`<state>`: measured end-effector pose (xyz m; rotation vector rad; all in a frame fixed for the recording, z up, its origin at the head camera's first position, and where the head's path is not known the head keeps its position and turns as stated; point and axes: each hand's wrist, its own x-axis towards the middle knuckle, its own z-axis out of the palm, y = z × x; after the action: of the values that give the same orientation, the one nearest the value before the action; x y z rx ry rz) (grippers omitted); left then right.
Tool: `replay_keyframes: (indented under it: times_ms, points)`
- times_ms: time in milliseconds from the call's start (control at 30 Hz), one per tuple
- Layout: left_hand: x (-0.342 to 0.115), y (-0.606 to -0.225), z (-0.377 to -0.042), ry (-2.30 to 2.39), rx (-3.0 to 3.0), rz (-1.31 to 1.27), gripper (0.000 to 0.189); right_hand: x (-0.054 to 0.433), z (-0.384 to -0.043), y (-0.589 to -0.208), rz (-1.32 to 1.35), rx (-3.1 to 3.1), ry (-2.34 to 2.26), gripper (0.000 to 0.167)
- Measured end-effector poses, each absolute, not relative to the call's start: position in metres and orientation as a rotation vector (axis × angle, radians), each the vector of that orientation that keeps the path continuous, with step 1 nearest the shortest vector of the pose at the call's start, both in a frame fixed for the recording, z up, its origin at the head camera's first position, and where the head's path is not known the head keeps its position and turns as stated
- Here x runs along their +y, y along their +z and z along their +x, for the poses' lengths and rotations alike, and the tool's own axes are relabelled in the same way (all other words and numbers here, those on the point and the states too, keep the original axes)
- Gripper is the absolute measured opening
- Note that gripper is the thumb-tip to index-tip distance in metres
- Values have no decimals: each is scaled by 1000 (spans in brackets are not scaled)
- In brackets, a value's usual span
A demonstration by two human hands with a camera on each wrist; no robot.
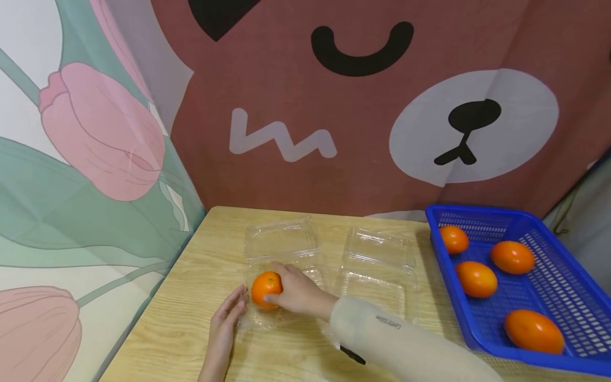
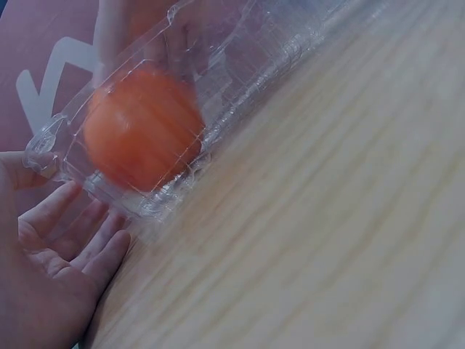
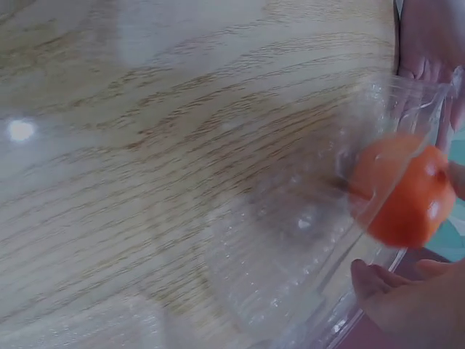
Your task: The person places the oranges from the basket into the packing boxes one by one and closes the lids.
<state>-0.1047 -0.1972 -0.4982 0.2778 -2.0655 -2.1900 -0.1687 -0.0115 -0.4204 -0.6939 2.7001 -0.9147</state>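
Observation:
An orange (image 1: 264,286) sits low in the left half of an open clear plastic clamshell box (image 1: 282,241), whose lid lies back toward the wall. My right hand (image 1: 299,291) holds the orange from its right side, thumb on the near side and fingers on the far side. In the right wrist view the fingertips (image 3: 363,276) show close to the fruit. Along the box's left edge rests my left hand (image 1: 226,315), its fingers loosely extended. The left wrist view has its thumb (image 2: 29,167) at the box's corner tab and the orange seen through the clear wall.
A second open clear clamshell box (image 1: 377,254) lies on the wooden table (image 1: 176,318) to the right. Beyond it stands a blue plastic basket (image 1: 448,307) with several oranges (image 1: 513,257) in it. Printed cloth (image 1: 363,132) hangs behind and to the left.

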Motion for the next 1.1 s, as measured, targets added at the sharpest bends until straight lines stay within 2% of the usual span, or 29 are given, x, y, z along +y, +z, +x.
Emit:
replay_keyframes:
  times_ms: [600,1100]
  points:
    - [-200,-497,-107,-2152,-2096,270,48,14,-139,-400,-698,2615,-1220,57]
    - [-197,-499,-106,-2197,-2024,253,49,67,-115,-375,-806,2603,-1182,42]
